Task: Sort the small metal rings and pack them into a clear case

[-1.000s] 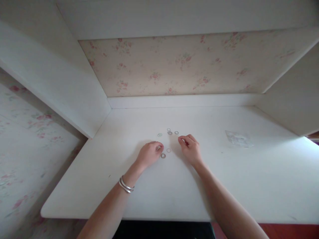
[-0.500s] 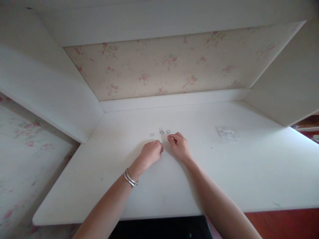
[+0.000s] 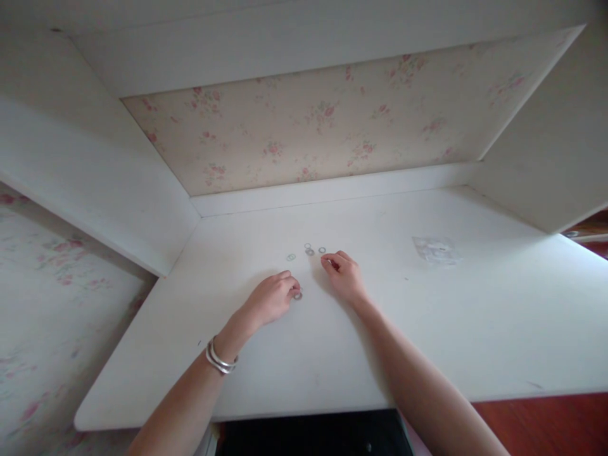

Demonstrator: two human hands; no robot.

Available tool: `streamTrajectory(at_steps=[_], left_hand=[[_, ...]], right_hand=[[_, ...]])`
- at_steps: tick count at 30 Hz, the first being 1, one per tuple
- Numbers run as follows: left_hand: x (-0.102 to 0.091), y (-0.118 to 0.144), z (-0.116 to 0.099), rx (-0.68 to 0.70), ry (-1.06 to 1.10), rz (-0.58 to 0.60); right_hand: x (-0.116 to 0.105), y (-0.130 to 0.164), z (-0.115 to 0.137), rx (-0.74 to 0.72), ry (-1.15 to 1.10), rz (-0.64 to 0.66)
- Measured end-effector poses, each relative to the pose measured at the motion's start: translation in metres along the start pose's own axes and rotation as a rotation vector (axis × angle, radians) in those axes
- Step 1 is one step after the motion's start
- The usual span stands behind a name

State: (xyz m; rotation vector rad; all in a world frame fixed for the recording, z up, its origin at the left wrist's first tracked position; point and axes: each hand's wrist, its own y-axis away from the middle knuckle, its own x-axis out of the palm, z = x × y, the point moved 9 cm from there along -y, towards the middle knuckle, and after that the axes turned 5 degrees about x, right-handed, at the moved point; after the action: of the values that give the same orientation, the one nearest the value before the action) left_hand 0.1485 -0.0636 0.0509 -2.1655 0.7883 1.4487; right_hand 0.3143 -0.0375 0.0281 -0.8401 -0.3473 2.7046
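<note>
My left hand point(image 3: 274, 295), with a silver bangle point(image 3: 220, 358) on its wrist, is closed near the middle of the white desk. Its fingertips pinch the edge of a small grey ring point(image 3: 297, 296) at the desktop. Beyond it lie two thin overlapping rings point(image 3: 291, 258). A little cluster of rings point(image 3: 310, 251) rests farther to the right, and a single ring point(image 3: 322, 250) is just beyond my right fingertips. My right hand point(image 3: 344, 275) is closed in a pinch, thumb against forefinger. Whether anything tiny is between those fingers, I cannot make out.
A crumpled clear plastic bag point(image 3: 436, 251) lies on the right part of the desk point(image 3: 456, 329). White panels rise left and right, with flowered wallpaper point(image 3: 323, 126) behind. Something black point(image 3: 313, 437) sits below the front edge.
My left hand has moved left and slightly toward me, and a small ring now shows at its fingertips. My right hand keeps its pinch almost in place. The view has tilted slightly.
</note>
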Motion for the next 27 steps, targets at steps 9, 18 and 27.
streamTrajectory(at_steps=[9,18,27], left_hand=[[0.014,0.005,-0.004,0.009,-0.087,0.015],[-0.003,0.012,0.004,-0.042,-0.057,-0.055],[-0.022,0.033,0.079,-0.375,0.212,-0.401]], right_hand=[[0.000,0.001,0.001,-0.005,0.011,0.000],[0.002,0.001,-0.001,-0.004,0.019,0.012],[0.007,0.003,-0.002,-0.009,0.085,0.041]])
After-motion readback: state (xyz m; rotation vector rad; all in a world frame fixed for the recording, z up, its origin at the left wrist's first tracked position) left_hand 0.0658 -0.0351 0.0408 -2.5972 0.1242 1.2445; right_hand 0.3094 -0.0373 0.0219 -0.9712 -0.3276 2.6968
